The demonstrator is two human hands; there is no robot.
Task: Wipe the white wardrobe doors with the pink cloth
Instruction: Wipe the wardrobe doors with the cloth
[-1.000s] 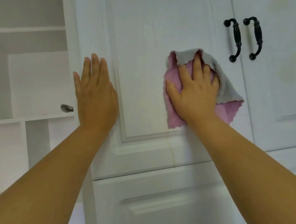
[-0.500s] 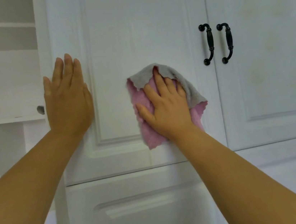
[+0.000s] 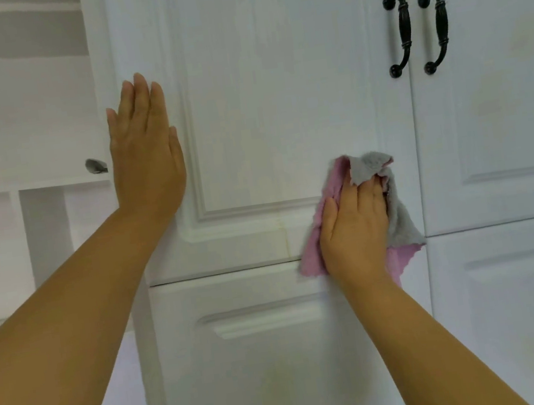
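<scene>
Mid-wipe: right hand (image 3: 353, 225) presses flat on the crumpled pink-and-grey cloth (image 3: 312, 247) against the white panelled wardrobe door (image 3: 279, 98); left hand (image 3: 145, 150) braces, fingers straight. Next, probably sweep the unwiped panel above the hand.

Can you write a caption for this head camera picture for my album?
Right hand presses the pink cloth low on a white wardrobe door while left hand rests flat.

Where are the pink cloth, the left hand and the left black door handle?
pink cloth (image 3: 312, 250), head view, on the pink fold left of the hand pressing it.
left hand (image 3: 146, 160), head view, on the back of the hand, flat on the door.
left black door handle (image 3: 401, 35), head view, on its grip.
</scene>
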